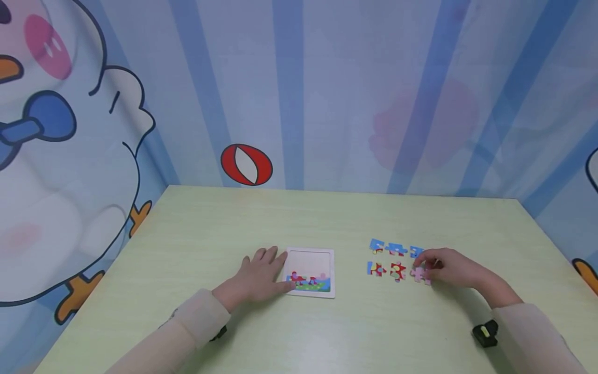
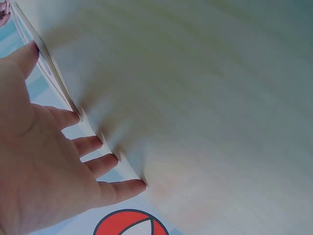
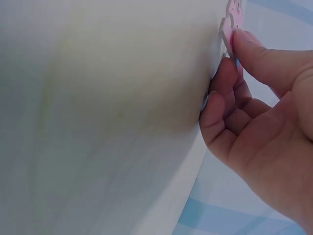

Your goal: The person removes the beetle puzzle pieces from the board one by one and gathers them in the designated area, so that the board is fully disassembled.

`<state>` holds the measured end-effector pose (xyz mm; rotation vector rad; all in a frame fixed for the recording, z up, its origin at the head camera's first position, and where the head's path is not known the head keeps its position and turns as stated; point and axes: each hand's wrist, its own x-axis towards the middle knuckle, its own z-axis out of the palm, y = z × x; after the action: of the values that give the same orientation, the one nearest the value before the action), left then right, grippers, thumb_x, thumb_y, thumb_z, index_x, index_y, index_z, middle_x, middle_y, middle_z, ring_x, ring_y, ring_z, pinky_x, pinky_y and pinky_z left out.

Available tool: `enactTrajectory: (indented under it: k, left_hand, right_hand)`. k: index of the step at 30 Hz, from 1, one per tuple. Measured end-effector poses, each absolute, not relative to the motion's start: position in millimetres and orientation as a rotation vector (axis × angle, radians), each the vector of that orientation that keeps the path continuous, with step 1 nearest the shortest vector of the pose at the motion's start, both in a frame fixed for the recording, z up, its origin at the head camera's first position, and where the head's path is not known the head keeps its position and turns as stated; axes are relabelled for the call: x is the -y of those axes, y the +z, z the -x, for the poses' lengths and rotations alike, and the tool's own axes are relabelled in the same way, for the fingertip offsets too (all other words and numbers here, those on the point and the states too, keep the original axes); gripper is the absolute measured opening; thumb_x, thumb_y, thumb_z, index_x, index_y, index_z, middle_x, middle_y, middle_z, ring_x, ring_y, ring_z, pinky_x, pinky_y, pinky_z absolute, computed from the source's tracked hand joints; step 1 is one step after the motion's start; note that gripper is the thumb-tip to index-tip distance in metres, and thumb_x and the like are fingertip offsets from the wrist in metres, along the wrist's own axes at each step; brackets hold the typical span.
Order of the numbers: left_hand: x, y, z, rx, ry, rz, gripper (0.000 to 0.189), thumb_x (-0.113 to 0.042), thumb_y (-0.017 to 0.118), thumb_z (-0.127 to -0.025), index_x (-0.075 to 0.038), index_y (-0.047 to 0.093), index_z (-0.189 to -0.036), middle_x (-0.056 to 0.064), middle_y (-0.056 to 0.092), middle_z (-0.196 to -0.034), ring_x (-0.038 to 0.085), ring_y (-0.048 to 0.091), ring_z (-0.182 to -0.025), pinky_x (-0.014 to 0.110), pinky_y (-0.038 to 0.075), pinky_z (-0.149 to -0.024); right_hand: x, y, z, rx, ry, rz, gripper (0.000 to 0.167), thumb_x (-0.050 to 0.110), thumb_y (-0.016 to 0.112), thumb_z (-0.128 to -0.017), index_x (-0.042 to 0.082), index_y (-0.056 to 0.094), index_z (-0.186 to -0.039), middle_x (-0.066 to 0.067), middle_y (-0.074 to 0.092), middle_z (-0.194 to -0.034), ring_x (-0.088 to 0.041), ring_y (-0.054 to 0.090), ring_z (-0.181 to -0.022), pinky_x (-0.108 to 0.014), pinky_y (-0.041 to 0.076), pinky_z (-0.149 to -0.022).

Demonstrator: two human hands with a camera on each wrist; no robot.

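A square puzzle board (image 1: 309,262) with a pale rim lies on the table, its lower part filled with a colourful picture and its upper part blank. My left hand (image 1: 258,275) rests beside it, fingers spread, with the thumb on its lower left edge. In the left wrist view the fingertips (image 2: 139,185) touch the tabletop. To the right, my right hand (image 1: 450,267) pinches a pink puzzle piece (image 1: 419,274) between thumb and fingers. That pink piece (image 3: 234,24) looks tilted in the right wrist view, partly hidden by the thumb.
Left of the right hand lie several loose pieces in two rows: blue ones (image 1: 396,249) at the back, a red and yellow one (image 1: 398,270) in front. The pale table (image 1: 233,218) ends at a striped cloth backdrop (image 1: 327,104).
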<state>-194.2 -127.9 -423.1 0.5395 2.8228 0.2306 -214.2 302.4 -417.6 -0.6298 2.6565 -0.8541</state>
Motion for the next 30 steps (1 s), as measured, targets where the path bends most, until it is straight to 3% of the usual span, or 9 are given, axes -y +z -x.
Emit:
enactTrajectory:
  k: [20, 30]
  left_hand:
    - [128.2, -423.6, 194.5, -2.827, 0.228, -0.556, 0.08, -0.059, 0.051, -0.092, -0.009, 0.031, -0.151, 0.017, 0.025, -0.156, 0.039, 0.023, -0.141, 0.068, 0.024, -0.106]
    - [129.3, -425.8, 196.1, -2.821, 0.239, -0.551, 0.08, -0.06, 0.051, -0.091, -0.01, 0.031, -0.151, 0.017, 0.025, -0.156, 0.039, 0.022, -0.142, 0.068, 0.022, -0.106]
  right_hand:
    - [-298.3, -417.6, 213.3, -2.663, -0.804, 0.591, 0.018, 0.003, 0.064, -0.089, 0.006, 0.067, -0.107, 0.001, 0.049, -0.079, -0.013, 0.044, -0.071, -0.025, 0.038, -0.059]
    - [-293.7, -409.1, 214.5, -2.676, -0.803, 0.609, 0.022, 0.005, 0.063, -0.09, 0.001, 0.065, -0.112, 0.0, 0.054, -0.084, -0.014, 0.048, -0.073, -0.025, 0.043, -0.06]
